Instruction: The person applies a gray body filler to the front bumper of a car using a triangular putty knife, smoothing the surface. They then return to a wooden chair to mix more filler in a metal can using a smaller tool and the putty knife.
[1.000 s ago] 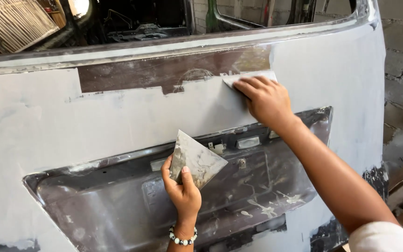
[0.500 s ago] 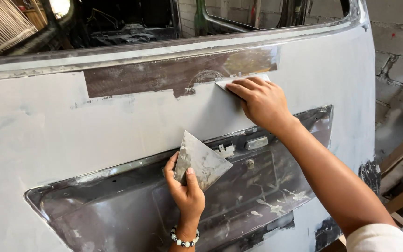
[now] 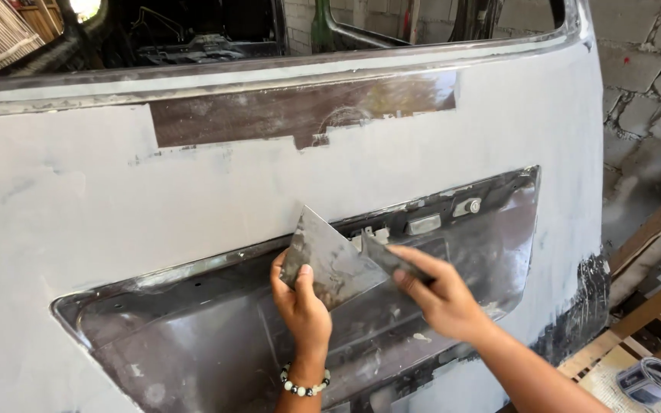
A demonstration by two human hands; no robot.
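Risk first: filler smeared or dropped off the plate, likely if the spreader is dragged too steeply across its edge, or if the plate tips while pinched only at its lower corner. Could also slip from the grip, since held by one corner with most of its face unsupported above the thumb. A lump falling would land in the dark recess just below both hands. Smudging the smooth grey panel above the hands also possible if the plate's upper corner, apparently very close to it, brushes the surface.

Left hand: closed around the plate's lower left corner, thumb on the front face, fingers wrapped behind; beaded bracelet at the wrist below. Plate held tilted, one corner pointing up, between the two hands and in front of the recess.

Right hand: partly closed, fingers pinching the thin spreader, whose blade lies against the plate's right edge, touching it. Slightly blurred, so exact finger placement hard to tell.

Bare brown strip well above both hands, untouched.
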